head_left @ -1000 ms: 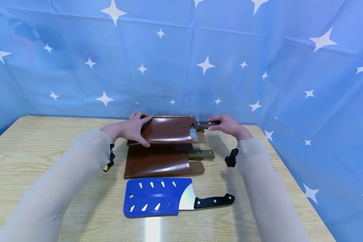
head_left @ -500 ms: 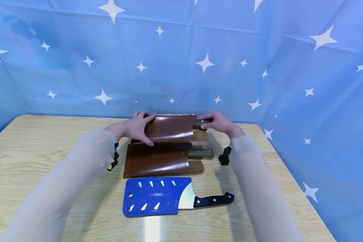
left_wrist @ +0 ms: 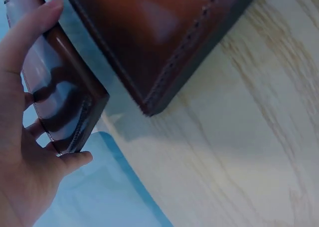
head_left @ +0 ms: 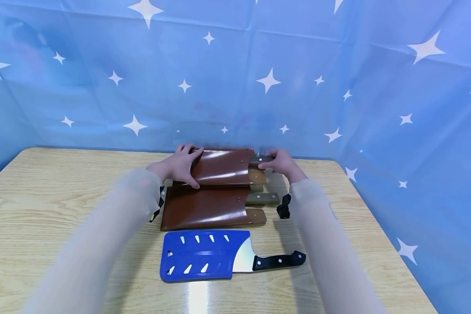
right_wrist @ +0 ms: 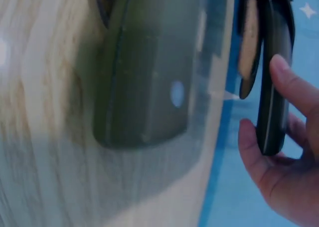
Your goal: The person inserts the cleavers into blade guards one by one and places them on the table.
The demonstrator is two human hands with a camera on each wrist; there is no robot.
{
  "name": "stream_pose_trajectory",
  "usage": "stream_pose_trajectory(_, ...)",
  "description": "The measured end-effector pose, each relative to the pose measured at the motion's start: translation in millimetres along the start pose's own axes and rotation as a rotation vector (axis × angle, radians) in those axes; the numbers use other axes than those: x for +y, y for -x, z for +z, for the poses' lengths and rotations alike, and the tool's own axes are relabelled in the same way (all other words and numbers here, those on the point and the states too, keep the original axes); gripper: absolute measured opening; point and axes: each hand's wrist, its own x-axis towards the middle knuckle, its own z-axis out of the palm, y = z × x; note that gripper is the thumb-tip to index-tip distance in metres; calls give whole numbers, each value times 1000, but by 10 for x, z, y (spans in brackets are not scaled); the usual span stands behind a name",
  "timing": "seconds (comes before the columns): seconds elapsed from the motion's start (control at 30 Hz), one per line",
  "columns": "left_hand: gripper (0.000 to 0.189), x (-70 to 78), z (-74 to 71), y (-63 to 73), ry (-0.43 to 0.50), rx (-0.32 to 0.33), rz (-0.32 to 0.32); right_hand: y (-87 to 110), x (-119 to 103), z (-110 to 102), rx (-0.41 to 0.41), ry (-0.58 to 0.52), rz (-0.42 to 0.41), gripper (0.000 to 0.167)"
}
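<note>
In the head view my left hand [head_left: 180,168] grips the closed end of the upper brown sheath [head_left: 223,168], fingers over its far edge and thumb at its near one. The left wrist view shows the fingers spread round the stitched end of this sheath [left_wrist: 70,92]. At the other end, my right hand [head_left: 282,163] holds the dark handle [head_left: 259,160] of the knife in that sheath; its blade is hidden inside. In the right wrist view, thumb and fingers close round the handle [right_wrist: 274,102], beside the sheath's tan flap [right_wrist: 249,47].
Nearer on the wooden table [head_left: 82,183] lies a second brown sheath [head_left: 204,209] with an olive-handled knife [head_left: 263,199]. In front of it is a black-handled cleaver [head_left: 278,261] in a blue blade guard [head_left: 204,257]. A blue star-patterned cloth [head_left: 235,87] hangs behind the table.
My right hand has moved left, sliding the knife into the upper sheath; the blade visible a second ago is now covered. My left hand keeps its grip, slightly farther right.
</note>
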Motion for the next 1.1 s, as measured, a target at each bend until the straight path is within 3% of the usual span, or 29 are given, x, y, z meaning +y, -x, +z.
stream_pose_trajectory(0.1,114,4,16,-23,-6,-27,-13,1,32,28,-11,-50,54,53)
stream_pose_trajectory(0.33,113,-12,1,-20,34,-65,-37,31,87,52,-61,-283,121,63)
stream_pose_trajectory(0.5,108,-56,7,1,66,-115,-35,63,81,67,-73,-370,149,69)
stream_pose_trajectory(0.7,102,-136,69,30,111,-140,-77,82,34,110,-120,-436,145,66)
stream_pose_trajectory(0.8,98,-166,107,54,129,-149,-99,92,26,128,-154,-341,144,69)
stream_pose_trajectory(0.97,85,-176,94,119,196,-108,-124,119,11,113,-163,-49,145,74)
stream_pose_trajectory(1.1,80,-164,76,237,217,-68,-141,163,28,104,-115,171,43,71)
